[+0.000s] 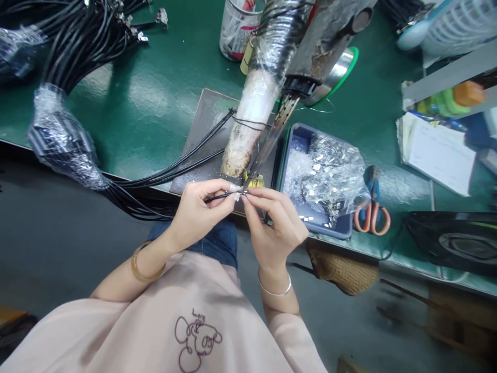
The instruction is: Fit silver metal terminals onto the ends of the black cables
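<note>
My left hand [194, 210] is closed in a pinch on a thin black cable [216, 197], near its end. White wrapping covers a fingertip or two of that hand. My right hand [277, 223] meets it there, thumb and fingers pinched on a small shiny metal piece [244, 192] at the cable's end; its exact shape is too small to tell. Right above the fingertips a mounted soldering iron [274, 132] points down, its tip close to the cable end. A yellow bit [254, 180] lies just behind the fingers.
A plastic-wrapped cable bundle [64, 137] lies left. A wrapped tube [252, 103] stands beside the iron, over a grey board [205, 116]. Right are a blue tray [345, 230] with bagged metal parts, orange-handled cutters [373, 215], a notepad [437, 153] and a solder reel [339, 75].
</note>
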Tool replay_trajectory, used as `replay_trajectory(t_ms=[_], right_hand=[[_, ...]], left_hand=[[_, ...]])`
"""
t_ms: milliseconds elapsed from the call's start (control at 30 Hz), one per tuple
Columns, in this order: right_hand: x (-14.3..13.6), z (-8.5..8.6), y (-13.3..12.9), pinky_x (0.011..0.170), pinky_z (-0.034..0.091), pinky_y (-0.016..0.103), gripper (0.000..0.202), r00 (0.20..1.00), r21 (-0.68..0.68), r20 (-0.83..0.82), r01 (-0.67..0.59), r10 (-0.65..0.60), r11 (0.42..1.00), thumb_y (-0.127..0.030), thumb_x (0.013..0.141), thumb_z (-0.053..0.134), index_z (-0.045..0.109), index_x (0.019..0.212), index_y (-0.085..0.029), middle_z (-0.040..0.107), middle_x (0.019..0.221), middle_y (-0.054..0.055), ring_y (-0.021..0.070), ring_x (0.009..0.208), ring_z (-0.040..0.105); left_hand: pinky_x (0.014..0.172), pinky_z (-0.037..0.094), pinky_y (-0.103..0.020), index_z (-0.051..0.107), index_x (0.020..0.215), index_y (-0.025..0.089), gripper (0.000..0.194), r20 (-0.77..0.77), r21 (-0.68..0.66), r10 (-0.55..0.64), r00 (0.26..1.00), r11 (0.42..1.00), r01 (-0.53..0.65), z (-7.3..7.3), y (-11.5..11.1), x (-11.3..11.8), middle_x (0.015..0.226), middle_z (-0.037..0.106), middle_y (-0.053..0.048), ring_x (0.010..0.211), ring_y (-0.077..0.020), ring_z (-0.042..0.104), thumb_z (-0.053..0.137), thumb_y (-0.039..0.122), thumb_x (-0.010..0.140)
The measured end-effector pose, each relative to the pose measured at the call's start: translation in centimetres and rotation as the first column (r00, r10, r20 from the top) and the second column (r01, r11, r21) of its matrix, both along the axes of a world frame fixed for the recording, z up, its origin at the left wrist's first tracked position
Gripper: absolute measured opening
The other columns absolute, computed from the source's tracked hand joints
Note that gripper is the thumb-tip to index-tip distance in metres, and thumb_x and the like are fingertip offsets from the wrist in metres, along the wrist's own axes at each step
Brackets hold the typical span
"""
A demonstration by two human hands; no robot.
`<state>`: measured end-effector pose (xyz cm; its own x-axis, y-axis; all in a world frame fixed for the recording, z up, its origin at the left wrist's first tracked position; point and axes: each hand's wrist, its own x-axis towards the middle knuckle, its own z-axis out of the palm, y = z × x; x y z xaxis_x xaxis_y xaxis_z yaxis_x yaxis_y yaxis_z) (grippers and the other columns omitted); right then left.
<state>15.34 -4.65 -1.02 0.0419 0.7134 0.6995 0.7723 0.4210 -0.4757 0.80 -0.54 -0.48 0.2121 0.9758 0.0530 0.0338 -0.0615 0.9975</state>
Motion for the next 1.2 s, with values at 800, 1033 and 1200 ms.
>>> replay_trajectory(t_ms=[800,1033,1200], right_hand=[[1.1,0.5,-2.2,0.050,0.053,0.019,0.006,0.969,-0.216,-0.236,0.027,-0.079,0.976,-0.017,0.096,0.067,0.066,0.094,-0.022,0.077,0.080,-0.003,0.0096,0.055,0.070],[0.4,1.0,-2.4,0.046,0.034,0.018,0.014,0.995,-0.277,0.091,0.057,-0.033,0.959,-0.021,0.095,0.066,0.065,0.082,-0.020,0.047,0.051,-0.011,0.0043,0.042,0.047],[0.0,1.6,-3.5,0.045,0.032,0.021,0.023,0.998,-0.389,-0.057,-0.028,0.007,0.921,-0.022,0.096,0.059,0.061,0.073,-0.021,0.048,0.052,-0.009,0.0055,0.041,0.041]], left_hand=[[0.048,0.035,-0.020,0.068,0.070,0.015,0.014,-0.128,0.131,-0.048,0.991,0.989,0.065,0.0,-1.0,-0.6,0.059,0.061,0.001,0.051,-0.0082,0.046,0.062,0.013,0.082],[0.056,0.039,-0.021,0.061,0.068,0.019,0.027,-0.362,0.598,0.126,0.924,0.792,0.126,-0.8,-2.5,-0.1,0.060,0.056,0.003,0.056,-0.0097,0.048,0.054,0.009,0.092],[0.049,0.041,-0.018,0.064,0.078,0.017,0.013,-0.139,0.243,-0.140,0.980,0.955,0.170,-0.8,-2.7,-1.0,0.061,0.059,0.004,0.052,-0.0076,0.049,0.059,0.015,0.090]])
